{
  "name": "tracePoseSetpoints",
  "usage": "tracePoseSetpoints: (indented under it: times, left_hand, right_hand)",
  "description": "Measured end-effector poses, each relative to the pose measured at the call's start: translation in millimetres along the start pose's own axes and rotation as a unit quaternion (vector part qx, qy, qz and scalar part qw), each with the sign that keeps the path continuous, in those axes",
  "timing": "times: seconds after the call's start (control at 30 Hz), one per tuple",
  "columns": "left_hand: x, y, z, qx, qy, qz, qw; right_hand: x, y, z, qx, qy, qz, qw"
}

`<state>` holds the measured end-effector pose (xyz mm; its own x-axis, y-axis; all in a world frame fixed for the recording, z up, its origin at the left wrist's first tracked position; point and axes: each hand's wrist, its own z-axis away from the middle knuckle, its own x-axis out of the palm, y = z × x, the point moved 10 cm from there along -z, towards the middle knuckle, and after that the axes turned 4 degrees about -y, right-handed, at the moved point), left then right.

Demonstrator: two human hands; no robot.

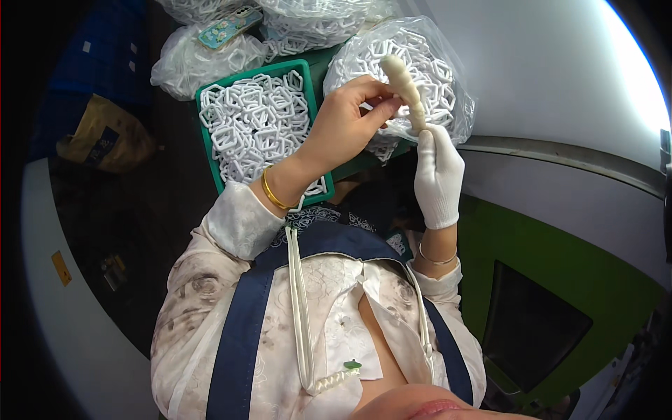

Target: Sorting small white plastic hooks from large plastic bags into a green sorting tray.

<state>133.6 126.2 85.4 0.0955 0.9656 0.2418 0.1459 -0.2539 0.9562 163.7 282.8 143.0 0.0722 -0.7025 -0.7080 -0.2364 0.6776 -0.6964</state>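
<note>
A long cream-coloured ridged stick (404, 82), knobbly and rounded at its top, stands tilted in front of me; its exact kind I cannot make out. My right hand (439, 175), in a white knit glove, grips its lower end between thumb and fingers. From the left, my bare left hand (343, 126) has thumb and forefinger pinched against the stick's side, and a small part of the contact is hidden. Behind the stick is a clear plastic bag (455, 129) filled with white angular plastic rings (437, 77). Below my left hand, a green tray (203, 136) holds many similar rings.
More clear bags of white rings (315, 28) stand at the back, and a phone in a patterned case (229, 28) lies on one bag (178, 66). A brown sack (105, 136) is at far left. A light grey machine panel (518, 70) rises on the right.
</note>
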Motion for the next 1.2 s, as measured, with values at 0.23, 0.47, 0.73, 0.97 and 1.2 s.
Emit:
tracePoseSetpoints:
  times: [0.23, 0.47, 0.73, 0.97, 1.2]
  left_hand:
    - [5.1, 11.4, 4.1, -0.008, -0.031, -0.041, 0.999]
    - [-5.0, 6.3, 4.7, -0.023, -0.026, -0.048, 0.998]
    - [16.4, 27.3, -17.4, 0.046, -0.101, -0.167, 0.98]
    - [-15.4, 47.0, -58.2, 0.192, 0.019, -0.306, 0.932]
    - [-177.1, 1.8, 20.1, -0.018, 0.114, -0.448, 0.887]
  right_hand:
    - [-18.5, -5.5, 3.6, -0.009, 0.06, -0.02, 0.998]
    - [-35.9, 43.1, 4.8, 0.102, 0.115, -0.034, 0.988]
    - [-33.9, 80.2, 28.2, 0.141, 0.136, -0.077, 0.978]
    - [-53.8, 80.3, 46.2, 0.156, 0.165, -0.099, 0.969]
    - [-51.6, 121.7, 72.3, 0.182, 0.173, -0.032, 0.968]
